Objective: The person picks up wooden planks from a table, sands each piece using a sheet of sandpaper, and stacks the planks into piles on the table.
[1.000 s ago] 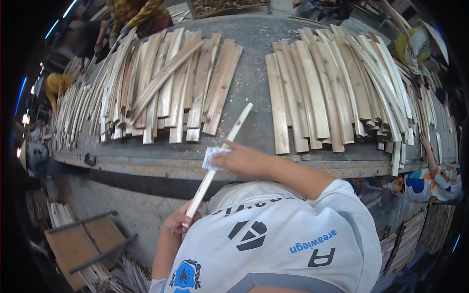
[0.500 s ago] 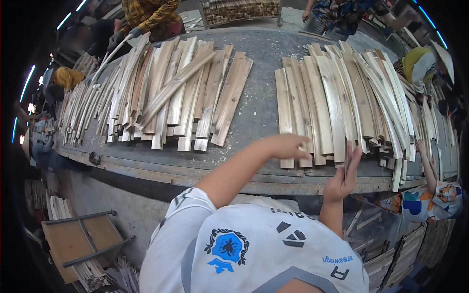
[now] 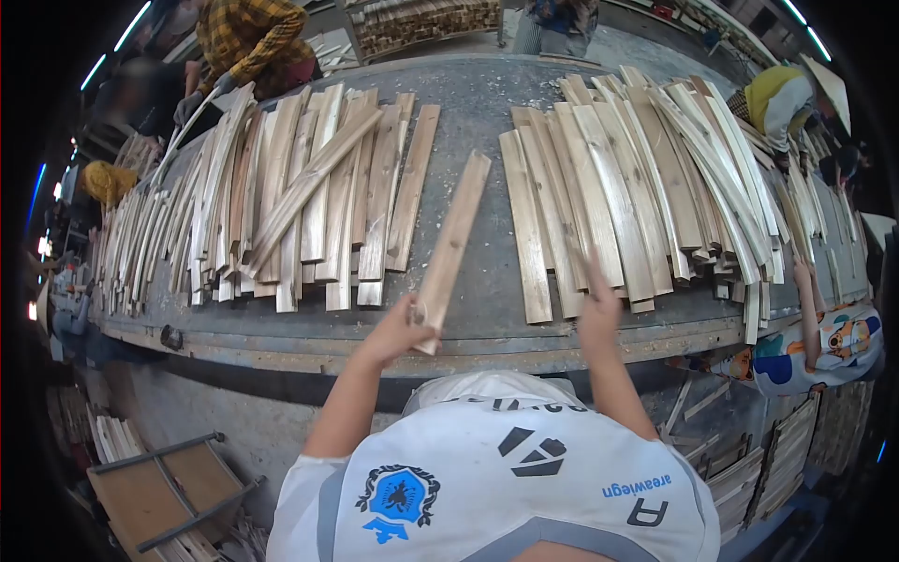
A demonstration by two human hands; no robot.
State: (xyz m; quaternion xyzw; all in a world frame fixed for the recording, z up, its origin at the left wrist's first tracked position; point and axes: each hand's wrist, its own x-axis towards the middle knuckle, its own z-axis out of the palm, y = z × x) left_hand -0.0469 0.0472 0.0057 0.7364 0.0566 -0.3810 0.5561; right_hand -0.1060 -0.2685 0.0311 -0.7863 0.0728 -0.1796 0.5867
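My left hand (image 3: 398, 334) is closed around the near end of a flat wooden strip (image 3: 456, 234). The strip points away from me, slanting over the grey tabletop between two groups of strips. Just in front of the right-hand group of wooden strips (image 3: 599, 183), my right hand (image 3: 599, 309) is raised with stretched, slightly blurred fingers at the strips' near ends. No strip shows in its grasp. On the other side lies the left-hand group of wooden strips (image 3: 314, 192), overlapping, with one strip lying diagonally across the top.
The grey table (image 3: 459, 122) carries scattered wood chips and has a wooden front edge (image 3: 309, 359). A person in a checked shirt (image 3: 248, 42) works at the far left. Another person's patterned garment (image 3: 801, 361) is close on the right. A framed board (image 3: 173, 487) stands below left.
My left hand has moved left from the right-hand group and now holds a strip. My right hand has shifted left, its fingers nearer the strips. The whole view has shifted slightly.
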